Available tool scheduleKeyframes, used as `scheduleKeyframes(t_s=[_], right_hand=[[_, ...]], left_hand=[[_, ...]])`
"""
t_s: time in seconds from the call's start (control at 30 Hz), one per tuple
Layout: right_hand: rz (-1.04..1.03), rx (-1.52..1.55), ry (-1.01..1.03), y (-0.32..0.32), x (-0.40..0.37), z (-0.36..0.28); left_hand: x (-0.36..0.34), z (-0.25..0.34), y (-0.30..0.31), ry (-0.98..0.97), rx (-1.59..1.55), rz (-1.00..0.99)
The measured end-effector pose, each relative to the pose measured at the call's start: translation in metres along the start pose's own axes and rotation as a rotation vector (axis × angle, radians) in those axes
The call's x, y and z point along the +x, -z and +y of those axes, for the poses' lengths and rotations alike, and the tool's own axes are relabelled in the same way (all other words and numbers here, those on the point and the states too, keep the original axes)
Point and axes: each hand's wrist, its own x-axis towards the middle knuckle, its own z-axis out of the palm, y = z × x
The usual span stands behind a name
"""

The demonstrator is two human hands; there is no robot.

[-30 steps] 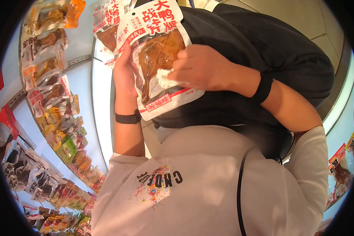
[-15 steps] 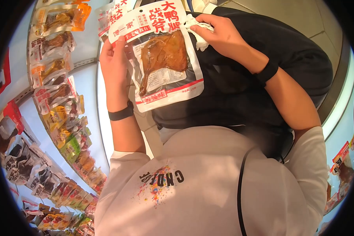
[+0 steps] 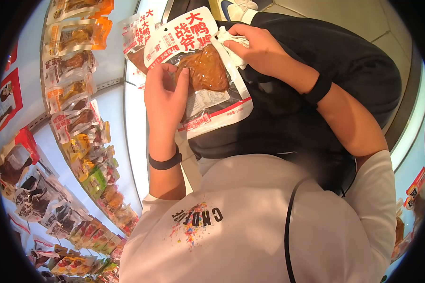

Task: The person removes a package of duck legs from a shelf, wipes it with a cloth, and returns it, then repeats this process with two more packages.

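Observation:
A vacuum-sealed duck leg packet (image 3: 204, 70), white with red lettering and a clear window, is tilted above my lap. My left hand (image 3: 167, 94) is closed at its left edge, with the thumb on the front; some fingertips are hidden. On the other side, my right hand (image 3: 259, 47) is closed around a crumpled white tissue (image 3: 236, 52), which touches the packet's right edge. Just beyond the packet's upper left corner is a similar packet (image 3: 134, 35), partly covered.
Curved lit shelves on the left carry rows of packaged snacks (image 3: 80, 122). More packets (image 3: 413, 203) stand at the far right. My dark trousers (image 3: 311, 118) are below the packet, and a shoe (image 3: 238, 9) rests on the tiled floor (image 3: 307, 9).
My left hand has slid down from the packet's upper left edge toward its middle, the thumb now over the front. The packet has shifted slightly right. My right hand still holds the tissue.

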Motion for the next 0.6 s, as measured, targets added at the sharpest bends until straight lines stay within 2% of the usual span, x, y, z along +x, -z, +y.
scheduleKeyframes(t_s=[0.13,0.27,0.37,0.4,0.43,0.47,0.5,0.57,0.6], right_hand=[[-0.153,-0.033,-0.051,0.006,-0.001,-0.010],[-0.210,0.137,0.047,0.006,-0.001,-0.012],[-0.238,0.314,0.060,0.009,-0.009,-0.037],[-0.219,0.399,0.185,0.007,-0.012,-0.046],[-0.170,0.421,0.233,0.004,-0.017,-0.059],[-0.211,0.416,0.262,0.012,-0.022,-0.074],[-0.254,0.414,0.286,0.019,-0.025,-0.091],[-0.093,0.298,0.559,0.008,-0.029,-0.100],[0.003,0.212,0.758,-0.001,-0.028,-0.098]], left_hand=[[-0.009,0.017,-0.001,-0.182,0.142,-0.049],[-0.015,0.025,0.000,-0.179,0.215,-0.075],[-0.018,0.021,0.002,-0.088,-0.031,-0.095],[-0.018,0.021,0.006,-0.092,-0.099,-0.122],[-0.018,0.023,0.013,-0.095,-0.166,-0.148],[-0.017,0.025,0.017,-0.098,-0.231,-0.174],[-0.017,0.030,0.016,-0.045,-0.490,-0.199],[-0.022,0.039,0.016,0.086,-1.003,-0.302],[-0.026,0.042,0.012,0.152,-1.243,-0.372]])
